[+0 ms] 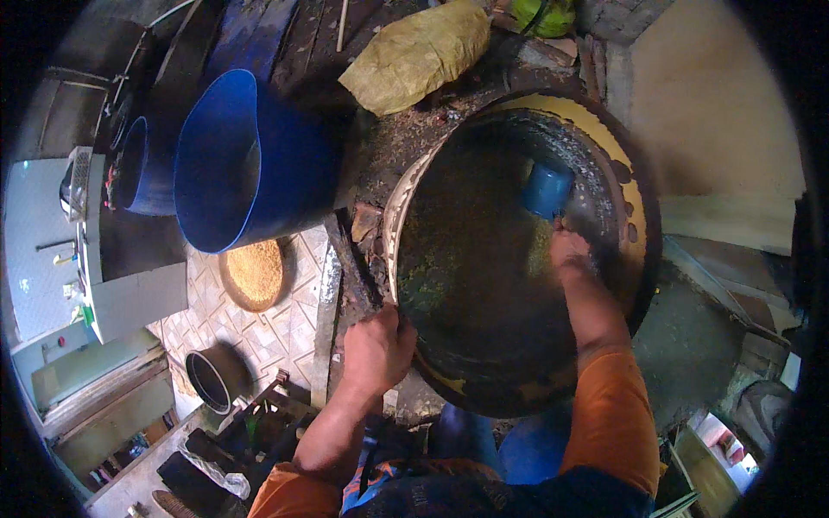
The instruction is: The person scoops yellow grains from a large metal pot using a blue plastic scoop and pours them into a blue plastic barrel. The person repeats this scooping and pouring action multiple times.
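A big round dark pan [414,190] with a pale rim and a yellow-stained inner wall fills the middle. Its bottom is coated with a dark greenish-brown mass. My left hand [376,350] grips the pan's near-left rim. My right hand [568,250] reaches inside the pan and holds a small blue cup [547,188] by its base, tilted against the pan's far right wall.
A large blue bucket [250,160] lies tilted to the left of the pan, a second blue container [138,168] behind it. A flat tray of yellow grain [255,274] and a small black pot [211,380] rest on the tiled floor. A yellowish sack [419,53] lies beyond the pan.
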`<state>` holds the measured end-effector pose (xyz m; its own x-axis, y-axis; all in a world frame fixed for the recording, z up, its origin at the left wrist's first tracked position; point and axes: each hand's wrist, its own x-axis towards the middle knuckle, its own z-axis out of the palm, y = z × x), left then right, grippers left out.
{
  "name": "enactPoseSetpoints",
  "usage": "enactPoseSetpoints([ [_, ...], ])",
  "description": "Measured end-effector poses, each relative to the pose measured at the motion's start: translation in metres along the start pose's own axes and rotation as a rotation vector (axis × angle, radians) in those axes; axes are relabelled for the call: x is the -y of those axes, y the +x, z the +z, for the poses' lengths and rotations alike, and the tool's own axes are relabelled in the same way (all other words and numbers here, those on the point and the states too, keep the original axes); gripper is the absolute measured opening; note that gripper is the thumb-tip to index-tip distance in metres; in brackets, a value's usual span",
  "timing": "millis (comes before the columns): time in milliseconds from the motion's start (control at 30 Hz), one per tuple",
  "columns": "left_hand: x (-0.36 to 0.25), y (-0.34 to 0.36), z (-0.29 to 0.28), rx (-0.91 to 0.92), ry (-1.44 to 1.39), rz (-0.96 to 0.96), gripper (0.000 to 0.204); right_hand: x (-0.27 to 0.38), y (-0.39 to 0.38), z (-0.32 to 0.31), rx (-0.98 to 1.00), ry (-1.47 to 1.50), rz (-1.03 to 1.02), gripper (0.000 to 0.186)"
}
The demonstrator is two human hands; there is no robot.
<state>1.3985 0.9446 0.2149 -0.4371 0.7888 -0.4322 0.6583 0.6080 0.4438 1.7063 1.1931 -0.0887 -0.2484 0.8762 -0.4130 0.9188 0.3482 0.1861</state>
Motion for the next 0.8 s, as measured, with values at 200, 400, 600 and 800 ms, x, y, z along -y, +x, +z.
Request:
enactPoseSetpoints([
  [200,0.000,-0.003,0.001,0.016,-0.017,-0.078,0.023,0.008,0.006,0.039,0.074,0.004,0.071,0.030],
  [400,0.003,0.008,-0.004,0.006,-0.033,-0.029,0.024,-0.033,-0.053,0.086,0.165,0.024,-0.139,0.023],
  [600,0.014,0.010,-0.006,0.003,0.021,-0.035,0.024,-0.074,-0.126,0.112,0.528,0.176,-0.387,0.034],
  [800,0.045,0.009,-0.006,-0.021,0.015,-0.041,0.027,-0.010,-0.172,0.076,0.833,0.321,-0.552,0.049],
])
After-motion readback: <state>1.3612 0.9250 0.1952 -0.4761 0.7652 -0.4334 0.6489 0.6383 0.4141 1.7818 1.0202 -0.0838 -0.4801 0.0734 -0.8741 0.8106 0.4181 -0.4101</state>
